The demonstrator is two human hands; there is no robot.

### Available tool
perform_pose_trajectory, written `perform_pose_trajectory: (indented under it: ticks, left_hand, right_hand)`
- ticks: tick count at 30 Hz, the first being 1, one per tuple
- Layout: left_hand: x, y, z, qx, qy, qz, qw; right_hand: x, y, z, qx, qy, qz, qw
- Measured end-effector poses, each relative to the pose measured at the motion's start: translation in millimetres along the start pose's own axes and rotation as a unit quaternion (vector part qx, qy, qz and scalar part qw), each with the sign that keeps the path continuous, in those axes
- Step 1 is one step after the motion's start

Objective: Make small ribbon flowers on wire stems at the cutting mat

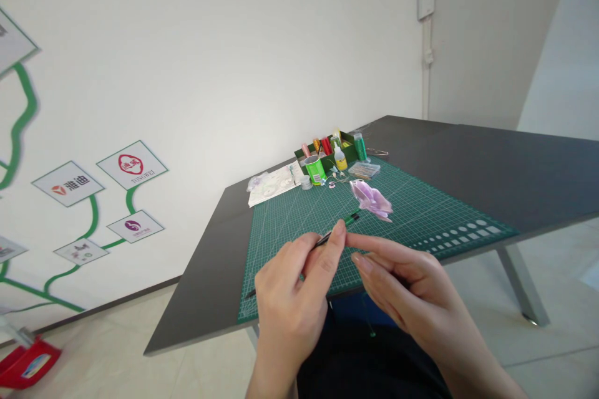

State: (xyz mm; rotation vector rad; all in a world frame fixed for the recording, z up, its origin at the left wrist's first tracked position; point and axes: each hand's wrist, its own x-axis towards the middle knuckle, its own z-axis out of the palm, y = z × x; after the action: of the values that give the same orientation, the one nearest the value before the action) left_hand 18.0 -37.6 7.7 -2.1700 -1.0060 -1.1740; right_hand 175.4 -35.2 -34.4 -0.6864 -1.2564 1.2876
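My left hand [299, 290] is closed, thumb and forefinger pinching a slender dark tool [322, 239]. A green and black length [350, 220] shows past the fingertips, in line with it; I cannot tell whether they are one piece. Just beyond is a light purple fabric flower [372, 199], its stem end pointing back to my fingers. My right hand [412, 283] has its forefinger tip against the left thumb, its fingers curled close together; whatever they hold is hidden. Below hangs a thin green strand [372, 331] in front of dark clothing.
A green cutting mat [281, 230] covers part of the dark table [201, 274]. Toward the back stand a green tin [315, 170], a glue bottle [340, 158], a box of thread spools [349, 148] and a clear case [364, 169]. White sheets [276, 184] lie at the left.
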Motion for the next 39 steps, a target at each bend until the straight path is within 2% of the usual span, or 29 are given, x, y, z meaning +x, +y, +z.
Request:
perform_pose_trajectory:
  ticks: [5,14,21,24,30,35,39]
  left_hand:
    - [-3,0,2,-0.005,0.015,-0.006,1.0]
    - [2,-6,1,0.046,-0.037,0.029,0.998]
    - [3,-6,3,0.032,-0.013,0.028,0.999]
    - [2,-5,3,0.01,-0.012,0.011,1.0]
    - [-9,-3,3,-0.058,-0.004,-0.067,0.996]
    - [-14,-4,8,-0.065,0.018,-0.096,0.993]
    - [-16,-8,11,-0.087,0.008,-0.12,0.989]
  right_hand:
    - [0,1,-1,-0.003,-0.005,-0.005,1.0]
    - [3,0,-1,-0.004,-0.015,-0.008,1.0]
    - [4,6,-3,0.0,0.002,-0.016,1.0]
    - [3,6,-4,-0.004,0.002,-0.019,1.0]
    - [2,4,-4,-0.004,-0.01,-0.01,1.0]
    - [1,8,-7,-0.019,-0.021,-0.001,1.0]
    - [-3,11,-8,-0.023,-0.025,0.005,0.999]
